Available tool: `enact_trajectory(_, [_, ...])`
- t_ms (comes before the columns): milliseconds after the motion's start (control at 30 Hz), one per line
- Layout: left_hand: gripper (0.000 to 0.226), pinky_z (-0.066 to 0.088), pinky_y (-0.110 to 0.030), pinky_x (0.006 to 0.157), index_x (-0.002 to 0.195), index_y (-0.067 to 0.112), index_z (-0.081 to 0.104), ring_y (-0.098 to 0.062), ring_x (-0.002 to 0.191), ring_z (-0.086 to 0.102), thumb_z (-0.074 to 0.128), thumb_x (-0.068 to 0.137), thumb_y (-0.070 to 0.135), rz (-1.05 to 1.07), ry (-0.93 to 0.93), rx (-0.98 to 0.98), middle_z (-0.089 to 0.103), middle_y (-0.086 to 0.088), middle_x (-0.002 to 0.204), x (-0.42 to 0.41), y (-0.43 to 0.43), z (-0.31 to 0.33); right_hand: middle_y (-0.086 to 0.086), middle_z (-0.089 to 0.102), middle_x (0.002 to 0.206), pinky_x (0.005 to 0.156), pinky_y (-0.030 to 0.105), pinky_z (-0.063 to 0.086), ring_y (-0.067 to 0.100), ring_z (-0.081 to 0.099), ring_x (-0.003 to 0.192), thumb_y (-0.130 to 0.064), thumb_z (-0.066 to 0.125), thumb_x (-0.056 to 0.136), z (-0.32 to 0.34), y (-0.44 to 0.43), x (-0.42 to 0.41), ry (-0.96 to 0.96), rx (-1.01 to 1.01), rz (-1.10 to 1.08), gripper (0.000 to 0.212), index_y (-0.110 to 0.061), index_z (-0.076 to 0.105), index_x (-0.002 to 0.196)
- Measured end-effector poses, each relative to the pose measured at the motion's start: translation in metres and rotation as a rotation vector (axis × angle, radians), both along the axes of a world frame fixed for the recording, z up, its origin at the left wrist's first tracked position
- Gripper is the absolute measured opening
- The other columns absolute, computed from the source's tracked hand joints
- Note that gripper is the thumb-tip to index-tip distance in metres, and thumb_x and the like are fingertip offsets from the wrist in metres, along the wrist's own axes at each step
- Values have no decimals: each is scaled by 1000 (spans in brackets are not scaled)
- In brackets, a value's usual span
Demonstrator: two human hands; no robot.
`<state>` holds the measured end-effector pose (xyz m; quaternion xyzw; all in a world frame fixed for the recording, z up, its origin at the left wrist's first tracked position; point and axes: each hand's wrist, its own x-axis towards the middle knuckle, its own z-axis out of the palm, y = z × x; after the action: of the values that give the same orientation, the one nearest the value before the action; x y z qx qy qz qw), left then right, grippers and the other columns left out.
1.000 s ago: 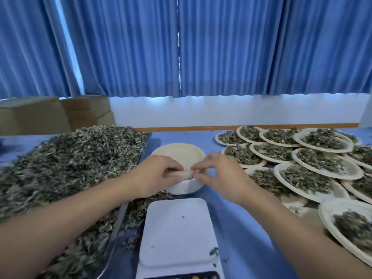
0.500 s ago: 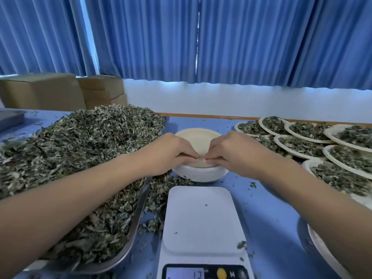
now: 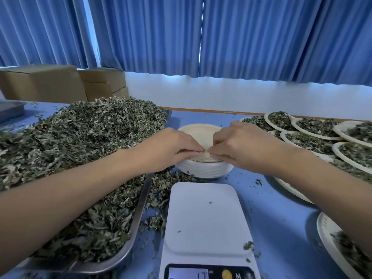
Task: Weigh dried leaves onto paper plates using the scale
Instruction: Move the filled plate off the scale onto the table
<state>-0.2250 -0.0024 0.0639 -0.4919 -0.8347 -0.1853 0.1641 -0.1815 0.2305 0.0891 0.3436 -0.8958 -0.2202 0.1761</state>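
Left hand (image 3: 171, 148), right hand (image 3: 243, 146) — fingertips (image 3: 198, 149) now touching.

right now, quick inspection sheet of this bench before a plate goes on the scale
surface: blue table, flecked with leaf bits.
job's things: scale, platform bare but for crumbs, display lit; stack of paper plates behind it; metal tray heaped with dried leaves left; filled plates right.
clutter: spilled leaves beside the tray.
hands: left hand and right hand both pinch the top plate's near rim.
cables: nothing seen.
surroundings: blue curtains, cardboard boxes.
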Motion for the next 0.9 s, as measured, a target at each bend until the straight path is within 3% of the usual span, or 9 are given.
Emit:
enact_trajectory(200, [26, 55, -43, 84, 117, 14, 75, -20, 99, 70, 55, 102, 20, -25, 184, -54, 76, 5, 109, 7, -2, 9, 5, 65, 91, 75, 42, 43, 31, 56, 79, -25, 39, 109, 2, 7, 4, 85, -138, 129, 38, -12, 74, 101])
enact_trajectory(367, [26, 58, -48, 76, 121, 4, 70, -32, 90, 71, 59, 97, 3, -29, 348, -119, 75, -9, 106, 7, -2, 12, 7, 63, 73, 62, 39, 44, 30, 56, 65, -11, 56, 101, -3, 9, 4, 353, -134, 255, 26, -8, 72, 82])
enact_trajectory(500, [22, 59, -46, 75, 117, 1, 72, -32, 87, 70, 60, 100, 8, -83, 393, -129, 74, -11, 103, 13, 5, 12, 4, 52, 60, 53, 35, 41, 26, 48, 55, -4, 66, 90, -3, 9, 1, 491, -155, 343, 23, -8, 65, 67])
enact_trajectory(600, [23, 59, -47, 75, 118, -1, 71, -32, 91, 70, 58, 100, 6, -94, 359, -110, 73, -14, 105, 17, 8, 12, 6, 52, 61, 51, 36, 43, 28, 50, 56, -5, 65, 91, -5, 9, 1, 417, -212, 335, 22, -6, 66, 70])
enact_trajectory(733, [28, 57, -49, 81, 124, -2, 67, -34, 99, 70, 56, 99, 1, -70, 297, -86, 71, -17, 114, 18, 4, 14, 4, 68, 79, 58, 43, 51, 30, 62, 78, -28, 46, 106, -1, 11, 6, 156, -344, 211, 38, -11, 76, 89])
enact_trajectory(900, [26, 57, -47, 80, 121, -1, 69, -32, 94, 70, 58, 98, -4, -67, 243, -47, 71, -14, 110, 19, -1, 16, -3, 73, 91, 56, 46, 53, 28, 62, 84, -26, 62, 102, 7, 12, 9, 22, -436, 235, 20, -20, 81, 102])
